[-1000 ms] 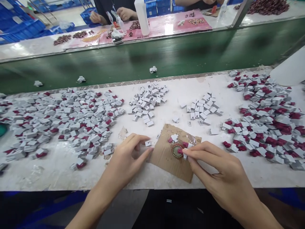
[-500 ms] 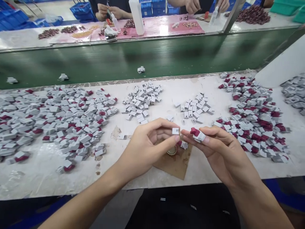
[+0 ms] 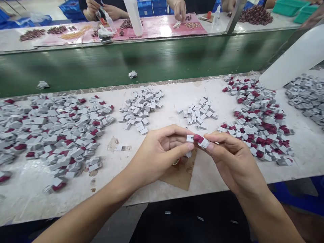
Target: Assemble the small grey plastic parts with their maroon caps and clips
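Between its thumb and forefinger, my left hand (image 3: 162,152) pinches a small light-grey block (image 3: 189,138) with a slot in its face. My right hand (image 3: 227,152) grips a maroon-and-grey plastic piece (image 3: 201,140) by its grey end. The maroon end meets the slotted side of the block, and the two look to be touching. Below the hands lies a brown board (image 3: 179,177), partly covered by them. A round rimmed item (image 3: 176,162) on the board shows only in part beneath my left thumb.
Loose grey blocks form two piles, one left of centre (image 3: 141,106) and one at centre (image 3: 198,113). Maroon-and-grey pieces heap up at left (image 3: 60,131) and right (image 3: 263,125). A white cylinder (image 3: 291,60) leans at right. Past the green belt (image 3: 101,64), co-workers' hands (image 3: 179,10) work.
My right hand has brought the maroon end leftward up to the grey block, closing the gap between them. The whole scene has shifted left in view. Pieces on the green belt have moved left.
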A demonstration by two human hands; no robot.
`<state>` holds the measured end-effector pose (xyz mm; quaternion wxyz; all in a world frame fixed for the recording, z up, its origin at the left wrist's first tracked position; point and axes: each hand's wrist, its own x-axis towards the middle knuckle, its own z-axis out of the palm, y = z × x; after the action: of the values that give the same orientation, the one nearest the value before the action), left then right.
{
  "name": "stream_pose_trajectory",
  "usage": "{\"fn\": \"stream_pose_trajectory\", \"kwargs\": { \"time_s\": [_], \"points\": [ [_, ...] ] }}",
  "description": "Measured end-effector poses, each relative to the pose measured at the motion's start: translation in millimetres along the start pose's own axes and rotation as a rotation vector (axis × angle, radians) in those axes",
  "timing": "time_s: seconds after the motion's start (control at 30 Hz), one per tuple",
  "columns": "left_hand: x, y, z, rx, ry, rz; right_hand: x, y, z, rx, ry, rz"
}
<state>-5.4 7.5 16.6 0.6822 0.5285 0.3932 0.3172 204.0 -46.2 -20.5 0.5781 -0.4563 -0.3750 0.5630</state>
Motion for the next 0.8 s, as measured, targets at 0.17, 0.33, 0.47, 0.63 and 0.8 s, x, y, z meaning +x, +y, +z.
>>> {"fn": "stream_pose_trajectory", "kwargs": {
  "time_s": [0.17, 0.33, 0.47, 0.63, 0.8],
  "points": [
    [1.3, 1.7, -0.6, 0.082, -0.001, 0.005, 0.9, -2.8, -4.5, -0.091, -0.095, -0.037],
    [13.2, 6.9, 0.4, 0.175, -0.073, 0.037, 3.4, -4.8, -16.0, -0.103, -0.111, -0.042],
    [21.4, 7.7, 4.2, 0.143, -0.15, 0.009, -0.6, -9.8, -23.3, -0.16, -0.072, -0.074],
    [26.6, 4.6, 8.0, 0.213, -0.155, 0.053, -2.6, -15.7, -25.9, -0.204, -0.043, -0.101],
    [43.4, 3.7, 8.9, 0.209, -0.225, 0.017, -0.9, -18.6, -27.1, -0.268, -0.008, -0.09]
  ]
}}
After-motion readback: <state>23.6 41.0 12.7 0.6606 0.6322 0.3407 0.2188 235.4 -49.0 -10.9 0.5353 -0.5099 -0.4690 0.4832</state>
